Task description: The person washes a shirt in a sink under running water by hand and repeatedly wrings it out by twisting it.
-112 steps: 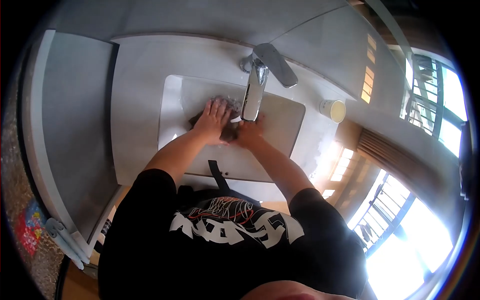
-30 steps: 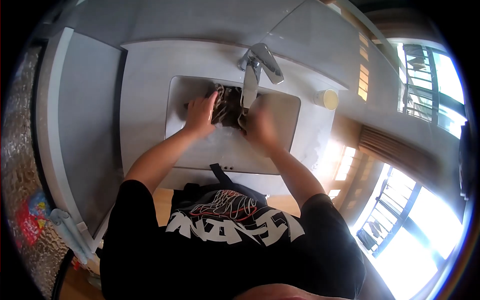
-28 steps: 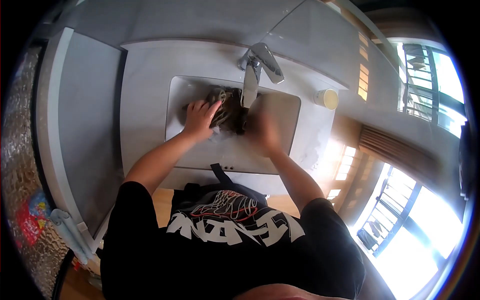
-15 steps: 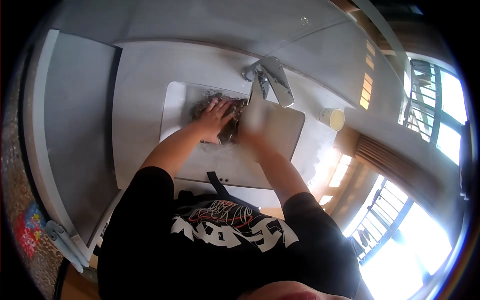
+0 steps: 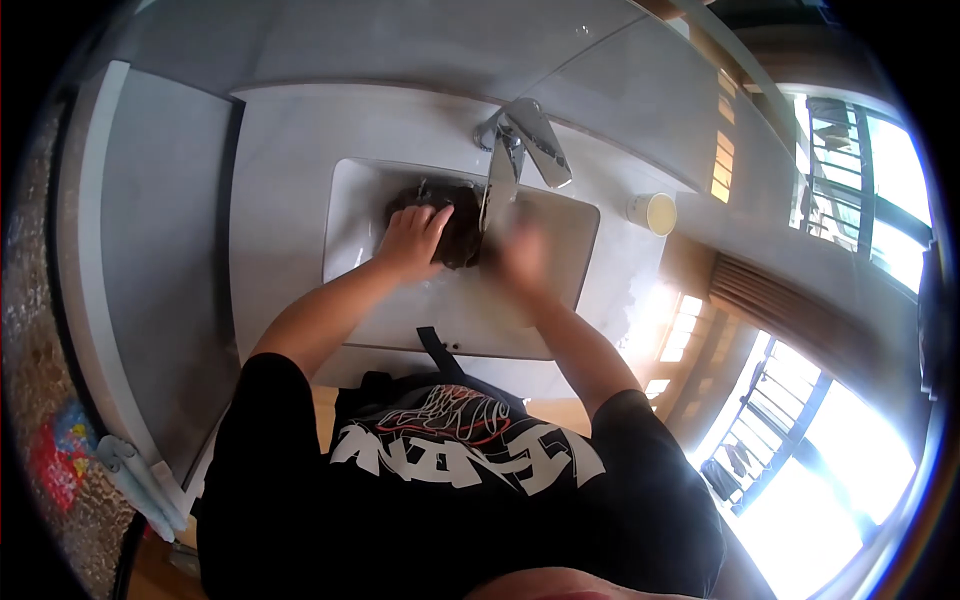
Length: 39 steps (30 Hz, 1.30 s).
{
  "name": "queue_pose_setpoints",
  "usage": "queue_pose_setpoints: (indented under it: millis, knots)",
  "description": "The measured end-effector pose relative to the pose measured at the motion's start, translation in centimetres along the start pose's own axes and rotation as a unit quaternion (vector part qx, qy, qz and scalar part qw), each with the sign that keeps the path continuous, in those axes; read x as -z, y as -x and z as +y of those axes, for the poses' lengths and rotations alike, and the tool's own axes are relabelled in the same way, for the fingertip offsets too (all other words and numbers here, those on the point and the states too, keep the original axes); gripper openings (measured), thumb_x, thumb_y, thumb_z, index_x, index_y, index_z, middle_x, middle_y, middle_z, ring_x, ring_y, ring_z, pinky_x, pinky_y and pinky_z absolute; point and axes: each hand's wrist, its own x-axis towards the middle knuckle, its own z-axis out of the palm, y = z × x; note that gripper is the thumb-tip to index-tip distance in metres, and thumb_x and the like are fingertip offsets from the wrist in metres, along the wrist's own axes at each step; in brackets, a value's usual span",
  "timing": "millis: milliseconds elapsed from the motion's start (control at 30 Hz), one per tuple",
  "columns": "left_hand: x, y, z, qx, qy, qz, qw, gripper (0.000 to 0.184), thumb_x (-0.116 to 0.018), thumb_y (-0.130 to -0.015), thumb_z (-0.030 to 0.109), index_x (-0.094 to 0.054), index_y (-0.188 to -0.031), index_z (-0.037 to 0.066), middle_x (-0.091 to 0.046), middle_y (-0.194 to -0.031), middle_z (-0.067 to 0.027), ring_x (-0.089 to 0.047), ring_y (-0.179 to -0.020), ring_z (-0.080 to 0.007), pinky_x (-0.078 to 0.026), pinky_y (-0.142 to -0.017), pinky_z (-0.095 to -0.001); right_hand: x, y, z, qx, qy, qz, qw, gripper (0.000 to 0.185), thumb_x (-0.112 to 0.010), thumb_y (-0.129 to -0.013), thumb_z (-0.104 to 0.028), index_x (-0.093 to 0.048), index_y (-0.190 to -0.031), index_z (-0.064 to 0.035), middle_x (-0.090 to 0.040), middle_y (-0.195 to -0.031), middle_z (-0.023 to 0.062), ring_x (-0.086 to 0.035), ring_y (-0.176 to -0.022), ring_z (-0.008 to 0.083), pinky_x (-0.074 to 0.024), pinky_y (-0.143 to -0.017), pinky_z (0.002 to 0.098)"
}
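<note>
1. My L hand (image 5: 411, 243): on the dk brown item (image 5: 461, 232), fingers over its L part; can't tell if they grip it or just press.
2. My R hand (image 5: 522, 258): blurred, just beside the item's R side, nr the faucet (image 5: 503, 170) spout; can't tell if wide, narrow or holding sth.
3. Item's loc: in the sink (image 5: 400, 325), twd the back, L of spout; exact type unclear.
4. Pale cup (image 5: 654, 214): on counter (image 5: 278, 200), R of sink, well apart from both hands.

The faucet (image 5: 502, 178) is glossy metal; the basin (image 5: 395, 315) smooth; the dark bundle (image 5: 462, 232) wet-looking and cloth-like.
</note>
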Motion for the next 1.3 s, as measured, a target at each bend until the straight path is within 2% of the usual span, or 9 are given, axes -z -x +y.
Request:
queue_pose_setpoints:
  millis: [100,200,367,500,700,767,900,1100,1300]
  knots:
    - [-0.2,3.0,-0.4,0.014,0.07,-0.208,0.976,0.111,-0.086,-0.06,0.038,-0.03,-0.149,0.004,-0.048,-0.124,-0.0156,-0.045,-0.116,-0.0354,-0.038,-0.095,-0.0485,-3.3,4.5,2.5,0.084,0.014,-0.106,0.991,0.066,-0.077,-0.066,-0.017,-0.057,-0.129,-0.0202,-0.044,-0.134,0.0123,-0.045,-0.125,0.0362,-0.0373,-0.103,0.0544]
    - [0.8,4.8,0.4,-0.007,-0.053,-0.141,0.989,0.105,-0.087,-0.059,0.04,-0.039,-0.145,0.004,-0.046,-0.128,-0.0162,-0.042,-0.12,-0.037,-0.037,-0.096,-0.0512,-4.5,6.3,3.6,0.121,-0.021,-0.162,0.979,0.069,-0.076,-0.067,-0.018,-0.055,-0.133,-0.0236,-0.041,-0.142,0.0124,-0.04,-0.132,0.0383,-0.0338,-0.108,0.0565]
    - [1.8,1.4,0.1,-0.129,-0.063,-0.188,0.972,0.084,-0.085,-0.055,0.059,-0.059,-0.121,0.014,-0.003,-0.162,-0.0279,0.002,-0.149,-0.0498,-0.01,-0.11,-0.0757,1.8,1.9,-1.1,0.087,0.001,-0.224,0.971,0.076,-0.079,-0.068,-0.04,-0.051,-0.139,-0.0322,-0.025,-0.156,0.0157,-0.017,-0.146,0.0437,-0.0237,-0.11,0.0683]
    - [-1.6,-2.1,-0.7,-0.128,-0.073,-0.233,0.961,0.087,-0.08,-0.06,0.065,-0.056,-0.126,0.013,-0.013,-0.161,-0.026,-0.01,-0.149,-0.0452,-0.018,-0.111,-0.071,-1.6,-1.5,-0.6,0.005,0.02,-0.328,0.944,0.093,-0.081,-0.062,-0.061,-0.045,-0.144,-0.0377,-0.016,-0.159,0.0199,-0.003,-0.148,0.0466,-0.0176,-0.105,0.077]
    - [-7.8,-4.4,-4.1,-0.113,-0.023,-0.219,0.969,0.086,-0.085,-0.063,0.046,-0.048,-0.134,0.014,-0.043,-0.144,-0.0183,-0.041,-0.135,-0.0369,-0.035,-0.106,-0.0603,-8.7,-2.3,4.6,0.02,0.05,-0.266,0.962,0.111,-0.086,-0.057,-0.053,-0.036,-0.15,-0.0172,-0.04,-0.146,0.0219,-0.038,-0.135,0.0392,-0.03,-0.112,0.053]
    - [-5.6,-5.2,-3.0,-0.064,0.01,-0.069,0.996,0.05,-0.087,-0.058,0.03,-0.069,-0.099,0.009,-0.063,-0.112,-0.013,-0.06,-0.108,-0.0322,-0.049,-0.089,-0.0466,-8.4,-4.0,4.7,0.035,0.04,-0.263,0.963,0.107,-0.087,-0.057,-0.048,-0.04,-0.146,-0.0152,-0.046,-0.141,0.0216,-0.043,-0.132,0.0375,-0.0351,-0.11,0.0508]
    - [-3.8,-6.6,-3.7,0.059,0.186,-0.135,0.971,0.06,-0.089,-0.056,0.025,-0.063,-0.108,0.007,-0.062,-0.114,-0.0165,-0.059,-0.107,-0.0337,-0.049,-0.09,-0.0457,5.8,-9.6,-1.3,-0.143,-0.183,-0.363,0.902,0.083,-0.087,-0.062,-0.036,-0.052,-0.134,-0.0132,-0.051,-0.135,0.0191,-0.045,-0.128,0.0406,-0.0419,-0.103,0.0512]
    - [-0.8,0.0,-0.5,0.01,0.077,0.039,0.996,0.094,-0.085,-0.061,0.022,-0.038,-0.14,0.004,-0.045,-0.129,-0.0168,-0.045,-0.122,-0.037,-0.039,-0.097,-0.0501,4.4,-1.8,-0.1,0.108,-0.009,0.039,0.993,0.062,-0.08,-0.067,-0.021,-0.056,-0.124,-0.0142,-0.051,-0.132,0.0106,-0.049,-0.122,0.0366,-0.0469,-0.098,0.0478]
    - [-2.9,6.4,0.1,-0.031,0.111,-0.051,0.992,0.108,-0.086,-0.063,0.028,-0.026,-0.151,0.005,-0.035,-0.137,-0.0211,-0.04,-0.125,-0.0414,-0.035,-0.103,-0.055,2.5,3.2,0.1,0.142,-0.083,-0.103,0.981,0.067,-0.082,-0.066,-0.024,-0.055,-0.128,-0.0177,-0.044,-0.139,0.0109,-0.043,-0.13,0.0361,-0.0432,-0.103,0.0491]
